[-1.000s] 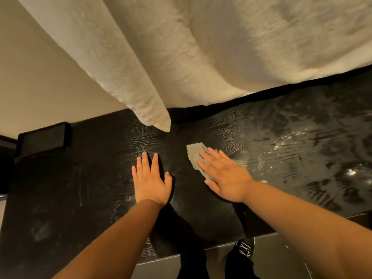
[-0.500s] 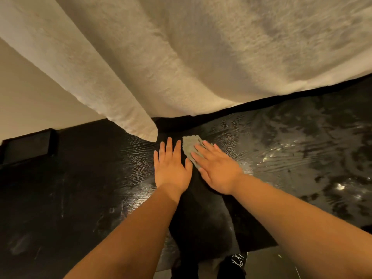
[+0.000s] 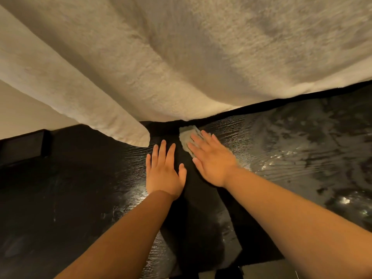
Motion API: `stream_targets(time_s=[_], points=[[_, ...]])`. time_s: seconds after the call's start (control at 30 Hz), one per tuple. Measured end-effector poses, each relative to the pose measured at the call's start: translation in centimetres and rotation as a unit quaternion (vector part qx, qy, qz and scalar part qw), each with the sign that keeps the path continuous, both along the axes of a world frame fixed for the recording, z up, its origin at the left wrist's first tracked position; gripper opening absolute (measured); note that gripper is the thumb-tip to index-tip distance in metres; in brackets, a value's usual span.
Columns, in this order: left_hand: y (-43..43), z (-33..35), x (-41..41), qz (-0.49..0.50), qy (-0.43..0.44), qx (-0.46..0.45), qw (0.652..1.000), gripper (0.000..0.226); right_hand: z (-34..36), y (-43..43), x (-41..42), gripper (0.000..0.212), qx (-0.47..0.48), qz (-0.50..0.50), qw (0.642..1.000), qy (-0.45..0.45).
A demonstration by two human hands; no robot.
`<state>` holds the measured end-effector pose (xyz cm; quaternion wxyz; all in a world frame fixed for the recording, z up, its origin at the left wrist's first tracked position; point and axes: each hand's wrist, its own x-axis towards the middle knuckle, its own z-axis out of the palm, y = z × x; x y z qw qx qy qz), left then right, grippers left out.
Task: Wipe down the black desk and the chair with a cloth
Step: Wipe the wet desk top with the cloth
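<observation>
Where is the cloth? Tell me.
Head view, centre: the cloth lies on the black desk near its far edge, under the right hand, just right of the left hand.

Head view: I can read no text, label, brand, number or sign. The black desk, the cloth on it, the pale fabric hanging at the far side and the dark box at far left show no legible marking.

One black wood-grain desk, one small grey-green cloth, one cream textured hanging fabric. Two bare hands: left hand, right hand.
</observation>
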<state>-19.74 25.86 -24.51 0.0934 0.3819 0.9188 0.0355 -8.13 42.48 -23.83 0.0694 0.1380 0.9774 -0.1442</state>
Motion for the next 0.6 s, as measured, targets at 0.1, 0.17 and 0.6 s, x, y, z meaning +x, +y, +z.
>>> stream_targets(time_s=[0.1,0.17,0.6], points=[[0.1,0.1,-0.1,0.007,-0.005,-0.004,1.000,0.074,0.2,3.3,0.4,0.062,0.015,-0.025,0.999,0.017],[0.2,0.2,-0.1,0.010,-0.008,-0.005,1.000,0.074,0.0,7.1,1.1,0.057,0.062,-0.115,0.991,0.040],[0.2,0.2,0.1,0.003,0.013,-0.007,1.000,0.073,0.0,2.1,3.4,0.061,0.025,0.021,0.999,0.024]])
